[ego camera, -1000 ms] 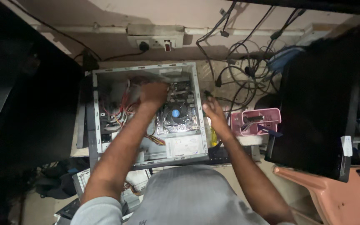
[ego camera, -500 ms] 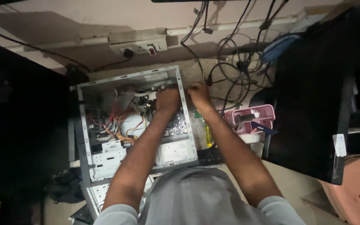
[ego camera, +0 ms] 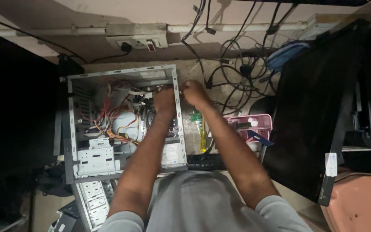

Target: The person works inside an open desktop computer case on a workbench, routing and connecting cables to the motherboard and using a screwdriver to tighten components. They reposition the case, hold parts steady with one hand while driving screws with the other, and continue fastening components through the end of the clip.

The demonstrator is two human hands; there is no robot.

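We put our left hand point(ego camera: 165, 99) inside the open case point(ego camera: 123, 124) among coloured wires point(ego camera: 108, 120); our right hand point(ego camera: 194, 92) touches its right wall. Finger grip: cannot tell. A pink basket point(ego camera: 252, 126) holds small tools.

Both bare arms stretch away from the body toward the far middle of the scene, converging so the two hands nearly meet. The left hand point(ego camera: 165, 101) is curled, knuckles up, fingers tucked under and hidden. The right hand point(ego camera: 194, 92), just to its right, is also bunched, its fingertips pinched toward the left; whether it holds anything cannot be told
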